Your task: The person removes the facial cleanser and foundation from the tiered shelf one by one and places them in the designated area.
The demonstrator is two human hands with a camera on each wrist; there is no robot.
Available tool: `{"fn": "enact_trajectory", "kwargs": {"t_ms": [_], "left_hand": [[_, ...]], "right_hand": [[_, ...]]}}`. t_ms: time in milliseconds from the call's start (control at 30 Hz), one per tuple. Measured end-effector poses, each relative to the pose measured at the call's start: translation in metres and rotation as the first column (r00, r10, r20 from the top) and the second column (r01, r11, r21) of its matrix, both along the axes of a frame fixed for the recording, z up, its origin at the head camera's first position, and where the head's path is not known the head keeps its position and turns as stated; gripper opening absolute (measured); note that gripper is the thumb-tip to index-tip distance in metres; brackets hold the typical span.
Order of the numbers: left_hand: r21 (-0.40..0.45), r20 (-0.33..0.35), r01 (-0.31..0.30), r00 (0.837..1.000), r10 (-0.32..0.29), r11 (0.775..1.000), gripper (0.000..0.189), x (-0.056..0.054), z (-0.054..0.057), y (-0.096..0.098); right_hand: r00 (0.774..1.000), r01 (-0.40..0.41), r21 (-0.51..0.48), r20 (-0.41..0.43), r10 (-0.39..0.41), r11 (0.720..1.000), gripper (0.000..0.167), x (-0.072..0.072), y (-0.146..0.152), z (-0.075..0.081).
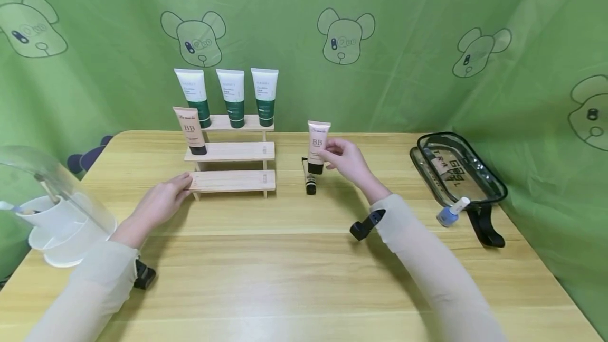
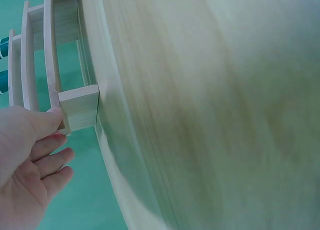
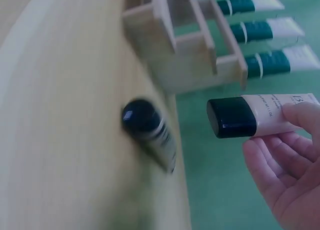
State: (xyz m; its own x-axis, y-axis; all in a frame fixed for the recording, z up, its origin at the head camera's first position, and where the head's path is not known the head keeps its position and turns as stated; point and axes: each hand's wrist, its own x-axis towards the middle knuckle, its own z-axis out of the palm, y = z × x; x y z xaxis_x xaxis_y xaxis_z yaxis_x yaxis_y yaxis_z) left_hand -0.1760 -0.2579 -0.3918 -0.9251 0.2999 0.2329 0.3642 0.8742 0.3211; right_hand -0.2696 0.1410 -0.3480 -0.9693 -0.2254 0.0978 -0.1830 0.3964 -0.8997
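My right hand [image 1: 345, 161] pinches a pink BB cream tube [image 1: 317, 144] with a black cap, cap down, above the table. Behind its cap a small black-capped tube [image 1: 311, 184] lies on the table; the right wrist view shows it blurred. My left hand [image 1: 163, 199] grips the left end of the lowest step of a three-step wooden stand [image 1: 233, 181], thumb on one face and index finger under it in the left wrist view. On the middle step stands another BB cream tube [image 1: 190, 130]. Three white-and-green tubes [image 1: 231, 96] stand in a row on the top step.
At the right lie a clear black-trimmed pouch [image 1: 458, 168] and a blue nail polish bottle [image 1: 448, 215] with a white cap. A white holder [image 1: 62, 231] with a clear cover stands at the left, near my left forearm. A green curtain [image 1: 285, 41] hangs behind the table.
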Motion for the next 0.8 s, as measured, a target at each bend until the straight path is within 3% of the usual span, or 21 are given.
{"fn": "enact_trajectory", "kwargs": {"t_ms": [400,600,800], "left_hand": [[-0.004,-0.005,-0.001,1.0,0.001,1.0,0.035,0.0,-0.001,-0.001],[-0.005,-0.01,0.002,1.0,-0.002,1.0,0.036,0.0,-0.001,-0.001],[-0.006,-0.006,0.005,1.0,-0.005,1.0,0.036,0.0,-0.001,0.0]], "right_hand": [[0.993,0.062,0.125,0.091,-0.073,0.99,0.031,-0.006,0.045,-0.032],[0.962,0.075,0.106,0.256,-0.101,0.991,0.037,-0.009,0.053,-0.041],[0.932,0.094,0.076,0.343,-0.115,0.993,0.039,-0.017,0.057,-0.052]]}}
